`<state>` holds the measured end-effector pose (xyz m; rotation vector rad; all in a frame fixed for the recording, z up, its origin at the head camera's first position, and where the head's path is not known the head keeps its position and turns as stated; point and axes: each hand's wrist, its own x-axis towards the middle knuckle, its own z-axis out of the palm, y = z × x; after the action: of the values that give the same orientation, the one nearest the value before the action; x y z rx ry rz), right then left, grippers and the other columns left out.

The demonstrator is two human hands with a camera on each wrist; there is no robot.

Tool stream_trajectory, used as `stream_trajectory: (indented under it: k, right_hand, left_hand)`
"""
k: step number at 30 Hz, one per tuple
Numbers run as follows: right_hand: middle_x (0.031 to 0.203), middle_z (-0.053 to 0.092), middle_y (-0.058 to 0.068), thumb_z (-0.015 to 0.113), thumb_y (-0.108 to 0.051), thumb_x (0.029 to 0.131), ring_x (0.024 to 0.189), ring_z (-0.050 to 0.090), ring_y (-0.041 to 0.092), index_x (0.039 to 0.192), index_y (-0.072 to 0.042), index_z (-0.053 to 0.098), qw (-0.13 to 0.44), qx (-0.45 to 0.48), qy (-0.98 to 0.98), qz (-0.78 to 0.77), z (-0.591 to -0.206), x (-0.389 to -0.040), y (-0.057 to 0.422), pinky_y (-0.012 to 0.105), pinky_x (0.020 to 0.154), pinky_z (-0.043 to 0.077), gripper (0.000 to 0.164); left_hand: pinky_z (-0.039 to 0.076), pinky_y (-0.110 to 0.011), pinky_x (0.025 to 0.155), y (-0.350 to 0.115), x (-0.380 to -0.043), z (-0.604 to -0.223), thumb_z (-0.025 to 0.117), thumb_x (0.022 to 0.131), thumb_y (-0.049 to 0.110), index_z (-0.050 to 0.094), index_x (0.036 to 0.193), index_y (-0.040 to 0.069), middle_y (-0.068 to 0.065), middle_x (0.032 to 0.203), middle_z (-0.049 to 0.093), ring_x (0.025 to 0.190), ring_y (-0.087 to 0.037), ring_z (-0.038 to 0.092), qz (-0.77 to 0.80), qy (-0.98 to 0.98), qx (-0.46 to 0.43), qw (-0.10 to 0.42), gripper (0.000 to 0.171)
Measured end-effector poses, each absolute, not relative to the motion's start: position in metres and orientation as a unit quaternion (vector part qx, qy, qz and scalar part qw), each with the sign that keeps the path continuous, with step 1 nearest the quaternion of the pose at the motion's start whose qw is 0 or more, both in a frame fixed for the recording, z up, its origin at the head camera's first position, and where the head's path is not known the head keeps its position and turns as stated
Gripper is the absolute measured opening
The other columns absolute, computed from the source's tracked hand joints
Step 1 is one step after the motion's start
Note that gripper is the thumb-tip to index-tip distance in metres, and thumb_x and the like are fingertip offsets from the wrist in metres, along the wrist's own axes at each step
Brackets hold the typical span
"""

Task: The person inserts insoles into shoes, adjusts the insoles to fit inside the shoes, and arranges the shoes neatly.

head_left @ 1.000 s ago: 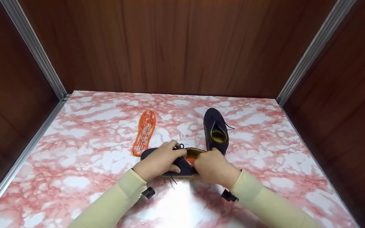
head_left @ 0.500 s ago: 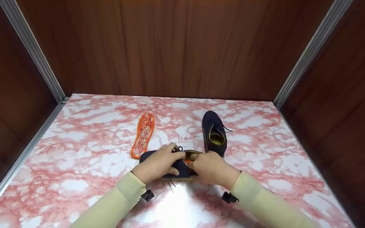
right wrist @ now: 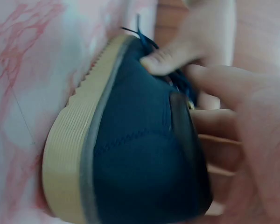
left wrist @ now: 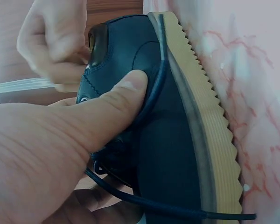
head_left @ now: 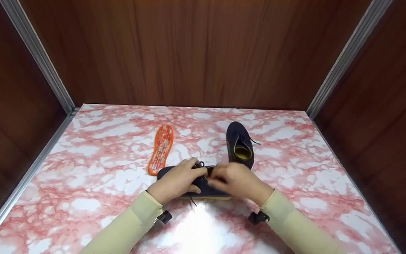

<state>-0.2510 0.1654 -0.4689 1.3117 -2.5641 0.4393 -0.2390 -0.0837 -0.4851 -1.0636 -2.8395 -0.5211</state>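
Note:
A dark navy lace-up shoe (head_left: pixel 203 188) with a ridged tan sole (left wrist: pixel 210 126) lies sideways on the table. My left hand (head_left: pixel 178 178) grips it across the lace area, thumb (left wrist: pixel 126 91) on the near side and fingers on the far side. At the shoe's opening is my right hand (head_left: pixel 238 181), blurred, its fingers loosely bent over the collar (right wrist: pixel 189 140). A bit of orange (head_left: pixel 209 176) shows inside the shoe; the right hand hides most of the interior. Beyond the left hand lies an orange insole (head_left: pixel 160 150) with a pale mottled pattern.
A matching dark shoe (head_left: pixel 236 135) with a yellowish lining stands just behind the right hand, toe pointing away. The table (head_left: pixel 83 183) has a red and white marbled top. Brown wood-grain panels (head_left: pixel 203 53) with metal corner posts enclose its back and sides.
My right hand was reaching into the shoe's opening; its fingers have now drawn up out of it, over the collar. The left hand keeps its grip on the shoe.

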Motion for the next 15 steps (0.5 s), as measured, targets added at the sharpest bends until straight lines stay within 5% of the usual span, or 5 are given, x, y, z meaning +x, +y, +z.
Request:
stream_trajectory:
  k: [4, 15]
  right_hand:
    - [0.109, 0.075, 0.0, 0.079, -0.031, 0.102, 0.096, 0.074, 0.018, 0.109, -0.013, 0.078, 0.122, 0.38, -0.878, 0.263, -0.47, -0.261, 0.175, 0.035, 0.086, 0.064, 0.019]
    - [0.105, 0.083, 0.0, 0.072, -0.019, 0.105, 0.093, 0.074, 0.011, 0.112, -0.015, 0.083, 0.01, 0.292, -0.915, 0.278, -0.477, -0.275, 0.18, 0.041, 0.088, 0.064, 0.013]
  left_hand:
    - [0.055, -0.04, 0.088, -0.084, -0.239, -0.485, 0.087, 0.091, 0.039, 0.066, 0.123, 0.026, -0.004, 0.122, 0.059, 0.104, -0.022, 0.061, -0.164, -0.923, -0.346, 0.032, 0.041]
    - [0.058, -0.041, 0.094, -0.084, -0.236, -0.479, 0.085, 0.094, 0.04, 0.064, 0.127, 0.026, -0.005, 0.125, 0.06, 0.11, -0.025, 0.063, -0.148, -0.927, -0.343, 0.013, 0.042]
